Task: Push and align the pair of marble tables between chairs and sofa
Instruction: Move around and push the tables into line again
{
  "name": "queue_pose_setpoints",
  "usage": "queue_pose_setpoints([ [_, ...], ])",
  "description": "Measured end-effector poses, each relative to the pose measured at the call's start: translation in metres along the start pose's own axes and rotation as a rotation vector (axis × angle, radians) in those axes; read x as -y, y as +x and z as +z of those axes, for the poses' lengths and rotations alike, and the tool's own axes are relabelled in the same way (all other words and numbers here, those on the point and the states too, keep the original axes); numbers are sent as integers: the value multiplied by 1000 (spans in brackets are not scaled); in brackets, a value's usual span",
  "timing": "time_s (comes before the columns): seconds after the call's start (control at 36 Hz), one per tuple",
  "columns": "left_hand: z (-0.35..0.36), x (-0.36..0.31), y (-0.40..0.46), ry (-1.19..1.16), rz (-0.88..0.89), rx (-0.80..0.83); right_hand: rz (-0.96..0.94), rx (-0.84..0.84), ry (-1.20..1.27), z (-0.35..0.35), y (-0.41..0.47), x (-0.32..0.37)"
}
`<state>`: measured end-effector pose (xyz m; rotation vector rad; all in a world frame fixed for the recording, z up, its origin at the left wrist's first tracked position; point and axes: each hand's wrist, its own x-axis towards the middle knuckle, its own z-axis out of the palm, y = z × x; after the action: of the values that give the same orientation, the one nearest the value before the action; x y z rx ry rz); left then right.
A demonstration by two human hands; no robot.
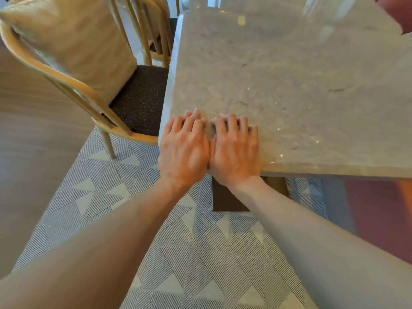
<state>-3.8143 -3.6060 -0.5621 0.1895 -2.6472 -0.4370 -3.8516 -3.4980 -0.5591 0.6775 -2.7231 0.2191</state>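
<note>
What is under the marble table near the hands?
Under the marble table a dark base stands on the patterned rug. The top and both hands, left hand and right hand, cover the rest.

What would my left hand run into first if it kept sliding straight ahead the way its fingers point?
Nothing, as far as the picture shows: ahead of the left hand lies only bare marble tabletop to its far edge.

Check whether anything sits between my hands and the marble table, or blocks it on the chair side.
Nothing separates them: the left hand and right hand already rest on the table at its near corner. On the left, a chair stands close beside the table's edge, so pushing that way would likely meet it.
</note>
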Motion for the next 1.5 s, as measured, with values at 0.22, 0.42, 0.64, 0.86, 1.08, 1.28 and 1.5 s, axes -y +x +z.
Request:
queue_pose_setpoints([
  [0.22,-7,-3,3,-39,-44,40,18,95,-17,-10,1,2],
  [0.42,-104,-43,54,-842,-527,379,297,491,584,-110,52,-1],
  [0.64,-263,-127,87,-1153,-368,271,594,60,1230,-288,58,4],
  [0.86,-320,-160,49,-1170,-322,261,566,10,1238,-383,19,-25],
  [1.08,-315,-197,40,-1156,-373,219,595,-40,1301,-420,0,-71],
  [1.28,-301,-256,55,-1141,-333,240,532,-24,1296,-416,-5,-126],
  [1.5,-272,-348,72,-1120,-415,161,478,75,1417,-425,3,-212],
])
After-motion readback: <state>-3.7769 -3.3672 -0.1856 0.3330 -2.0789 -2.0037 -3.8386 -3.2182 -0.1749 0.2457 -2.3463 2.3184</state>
